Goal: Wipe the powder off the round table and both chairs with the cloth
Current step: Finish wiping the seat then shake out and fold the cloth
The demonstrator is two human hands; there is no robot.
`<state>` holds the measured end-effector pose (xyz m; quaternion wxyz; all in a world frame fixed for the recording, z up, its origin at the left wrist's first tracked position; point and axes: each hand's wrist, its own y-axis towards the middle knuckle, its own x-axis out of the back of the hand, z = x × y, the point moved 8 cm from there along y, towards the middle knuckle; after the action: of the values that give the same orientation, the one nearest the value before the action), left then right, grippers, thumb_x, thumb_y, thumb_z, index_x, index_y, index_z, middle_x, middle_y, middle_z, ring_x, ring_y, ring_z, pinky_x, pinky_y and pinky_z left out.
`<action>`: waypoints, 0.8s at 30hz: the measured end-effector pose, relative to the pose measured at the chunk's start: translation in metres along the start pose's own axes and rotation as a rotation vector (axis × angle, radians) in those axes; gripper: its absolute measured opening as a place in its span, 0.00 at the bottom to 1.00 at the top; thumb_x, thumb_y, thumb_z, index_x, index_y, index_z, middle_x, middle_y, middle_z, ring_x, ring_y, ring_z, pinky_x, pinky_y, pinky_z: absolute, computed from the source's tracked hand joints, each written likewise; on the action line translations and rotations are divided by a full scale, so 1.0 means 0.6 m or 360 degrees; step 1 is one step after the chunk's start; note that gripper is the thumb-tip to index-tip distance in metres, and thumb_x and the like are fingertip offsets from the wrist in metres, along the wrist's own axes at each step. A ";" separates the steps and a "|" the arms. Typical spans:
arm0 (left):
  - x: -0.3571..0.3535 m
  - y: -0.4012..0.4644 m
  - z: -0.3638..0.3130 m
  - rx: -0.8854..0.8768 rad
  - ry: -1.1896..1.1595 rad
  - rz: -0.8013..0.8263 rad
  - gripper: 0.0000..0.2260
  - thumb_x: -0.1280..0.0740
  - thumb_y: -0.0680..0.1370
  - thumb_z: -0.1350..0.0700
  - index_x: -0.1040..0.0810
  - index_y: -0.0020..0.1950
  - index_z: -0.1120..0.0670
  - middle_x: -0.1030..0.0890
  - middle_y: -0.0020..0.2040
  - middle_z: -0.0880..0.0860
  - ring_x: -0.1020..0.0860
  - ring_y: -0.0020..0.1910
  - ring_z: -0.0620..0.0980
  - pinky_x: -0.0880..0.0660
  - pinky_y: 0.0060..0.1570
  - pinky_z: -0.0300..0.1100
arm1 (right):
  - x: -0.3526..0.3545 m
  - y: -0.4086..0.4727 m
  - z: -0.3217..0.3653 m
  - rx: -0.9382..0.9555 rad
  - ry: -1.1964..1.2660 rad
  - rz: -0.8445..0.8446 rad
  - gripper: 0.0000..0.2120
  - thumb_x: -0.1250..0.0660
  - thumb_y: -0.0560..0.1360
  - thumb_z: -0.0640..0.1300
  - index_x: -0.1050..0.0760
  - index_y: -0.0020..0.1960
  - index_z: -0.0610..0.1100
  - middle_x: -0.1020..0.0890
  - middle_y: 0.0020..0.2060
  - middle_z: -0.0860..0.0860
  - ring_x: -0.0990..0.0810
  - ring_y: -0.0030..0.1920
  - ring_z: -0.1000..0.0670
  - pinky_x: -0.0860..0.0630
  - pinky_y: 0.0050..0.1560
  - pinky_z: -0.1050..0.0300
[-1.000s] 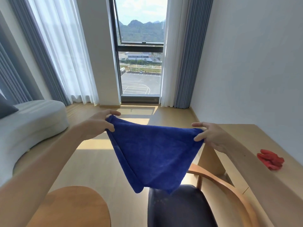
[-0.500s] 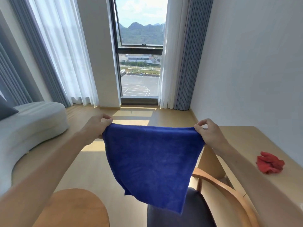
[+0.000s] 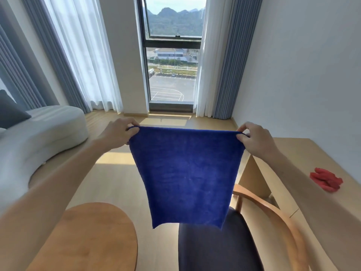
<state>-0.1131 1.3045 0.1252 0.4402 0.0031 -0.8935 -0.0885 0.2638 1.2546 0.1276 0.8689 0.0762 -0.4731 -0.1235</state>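
A blue cloth hangs flat in the air in front of me, stretched between both hands. My left hand pinches its top left corner and my right hand pinches its top right corner. Below the cloth stands a chair with a dark seat and a curved wooden backrest. The round wooden table lies at the bottom left, under my left forearm. Only one chair is in view.
A long wooden desk runs along the right wall with a red cloth on it. A light grey sofa with a dark cushion fills the left. Ahead are a tall window and curtains, with bare wooden floor between.
Both hands have pulled the cloth's top edge taut and apart, so the cloth changed from a drooping triangle to a flat hanging sheet. The view has tilted slightly downward.
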 end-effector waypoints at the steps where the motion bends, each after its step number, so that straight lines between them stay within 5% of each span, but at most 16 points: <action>1: -0.002 -0.001 0.005 0.0042 -0.0142 -0.0010 0.04 0.37 0.79 0.57 0.23 0.48 0.52 0.20 0.39 0.53 0.22 0.36 0.51 0.25 0.35 0.38 | 0.002 -0.001 -0.001 -0.0014 0.0007 -0.0042 0.01 0.37 0.78 0.42 0.28 0.48 0.47 0.22 0.40 0.49 0.24 0.45 0.44 0.32 0.44 0.55; 5: -0.001 0.000 0.024 0.0276 -0.0605 -0.0090 0.03 0.36 0.79 0.55 0.25 0.47 0.52 0.24 0.42 0.53 0.26 0.39 0.51 0.25 0.32 0.43 | -0.007 -0.001 -0.032 -0.0420 0.0518 -0.0047 0.05 0.37 0.80 0.46 0.29 0.52 0.44 0.23 0.48 0.47 0.24 0.47 0.45 0.28 0.34 0.56; 7: -0.009 -0.001 0.028 0.0400 -0.0848 -0.0040 0.03 0.34 0.79 0.54 0.26 0.46 0.51 0.27 0.43 0.53 0.28 0.38 0.50 0.26 0.33 0.44 | -0.027 -0.007 -0.039 -0.0638 0.0823 0.0158 0.08 0.37 0.80 0.46 0.29 0.56 0.42 0.24 0.50 0.46 0.26 0.47 0.47 0.26 0.36 0.54; 11: -0.017 -0.008 0.019 0.0364 -0.1238 0.0356 0.18 0.27 0.66 0.61 0.25 0.54 0.53 0.23 0.47 0.57 0.24 0.40 0.51 0.25 0.40 0.43 | -0.051 -0.020 -0.018 -0.0621 0.1344 0.0634 0.18 0.35 0.75 0.28 0.30 0.62 0.39 0.25 0.52 0.43 0.24 0.47 0.47 0.25 0.43 0.54; 14: 0.000 -0.007 0.025 0.0177 -0.0940 0.0346 0.22 0.30 0.67 0.71 0.23 0.57 0.54 0.20 0.52 0.58 0.23 0.47 0.54 0.26 0.53 0.46 | -0.029 -0.018 -0.019 -0.0376 0.0896 0.0451 0.19 0.35 0.70 0.23 0.25 0.57 0.39 0.23 0.52 0.43 0.24 0.51 0.45 0.25 0.53 0.53; 19: 0.030 -0.010 0.009 -0.0142 0.0209 -0.0083 0.05 0.36 0.78 0.59 0.22 0.47 0.50 0.20 0.43 0.52 0.22 0.42 0.54 0.28 0.46 0.45 | 0.005 -0.017 -0.002 -0.0042 0.0174 0.0032 0.04 0.33 0.76 0.37 0.22 0.50 0.43 0.20 0.42 0.47 0.23 0.46 0.47 0.30 0.47 0.56; 24: 0.024 -0.019 0.028 0.0166 -0.0456 -0.0117 0.03 0.36 0.79 0.57 0.24 0.49 0.55 0.22 0.42 0.55 0.22 0.38 0.53 0.19 0.33 0.45 | 0.017 -0.019 -0.021 -0.0226 0.0317 -0.0139 0.03 0.34 0.78 0.44 0.26 0.49 0.45 0.20 0.45 0.47 0.21 0.45 0.45 0.20 0.44 0.46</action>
<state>-0.1360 1.2949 0.1246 0.3039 0.0461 -0.9499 -0.0575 0.2781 1.2411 0.1260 0.9087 0.0468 -0.3707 -0.1861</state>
